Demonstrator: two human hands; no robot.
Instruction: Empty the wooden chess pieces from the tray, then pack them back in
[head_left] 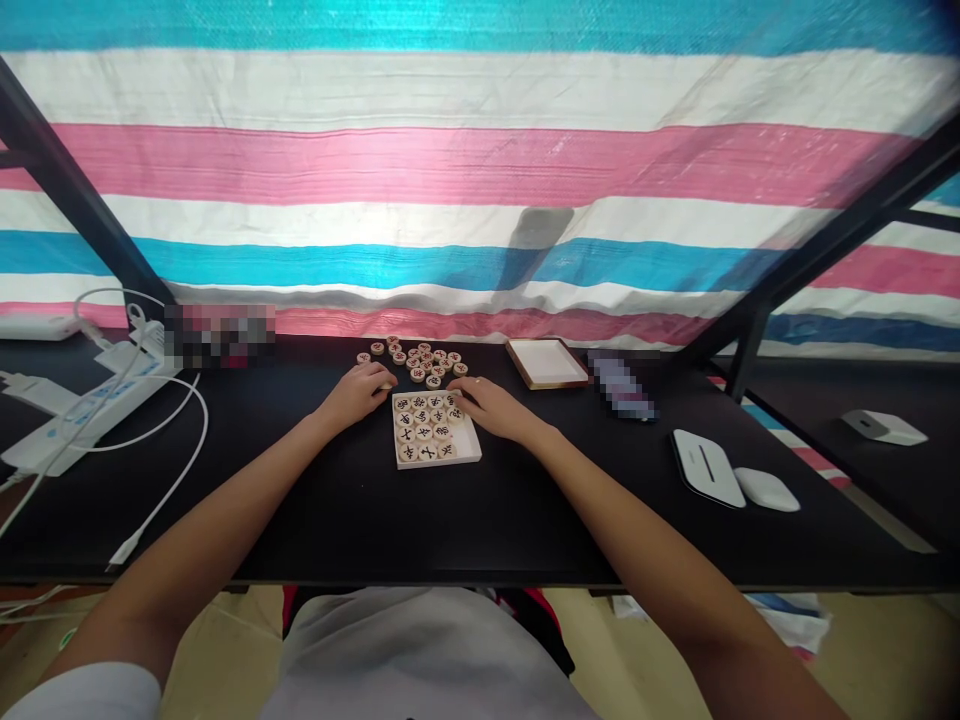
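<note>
A shallow white box tray [472, 442] on the black desk holds rows of round wooden Chinese chess pieces [424, 433], marked in black. Just off its upper left corner is my left hand [356, 395], fingers curled down with a pale Chinese chess piece [387, 386] at the fingertips. My right hand [495, 408] reaches over the tray's upper right corner. Its thumb and fingers close around a piece in the top row, which they partly hide. Behind the tray lies a loose cluster of pieces [425, 358], several with red marks.
Right of the cluster lies an open box lid [547, 362], beside a partly blurred phone-like object [622, 385]. A white flat device [707, 468] and a white mouse [766, 489] sit further right. A power strip [90, 405] with white cables occupies the left; a striped sheet [450, 170] hangs behind.
</note>
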